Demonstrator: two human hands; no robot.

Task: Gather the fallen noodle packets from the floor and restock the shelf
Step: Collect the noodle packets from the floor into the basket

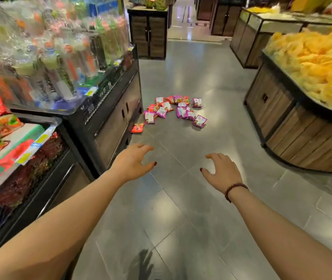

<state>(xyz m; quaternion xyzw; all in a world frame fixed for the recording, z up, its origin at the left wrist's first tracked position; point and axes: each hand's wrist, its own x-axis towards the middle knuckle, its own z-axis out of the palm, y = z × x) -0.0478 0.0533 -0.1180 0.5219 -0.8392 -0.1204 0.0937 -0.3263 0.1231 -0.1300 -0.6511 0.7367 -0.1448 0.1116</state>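
The left hand (132, 161) and right hand (221, 169) reach out, each grip apart and empty; best step close and crouch beside the pink and red plastic noodle packets (173, 110) scattered on the grey tiled floor (201, 209) by the black shelf cabinet (112, 120).

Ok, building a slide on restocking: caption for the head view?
Left hand and right hand, both empty, reach toward noodle packets scattered on the grey floor beside a black shelf unit.
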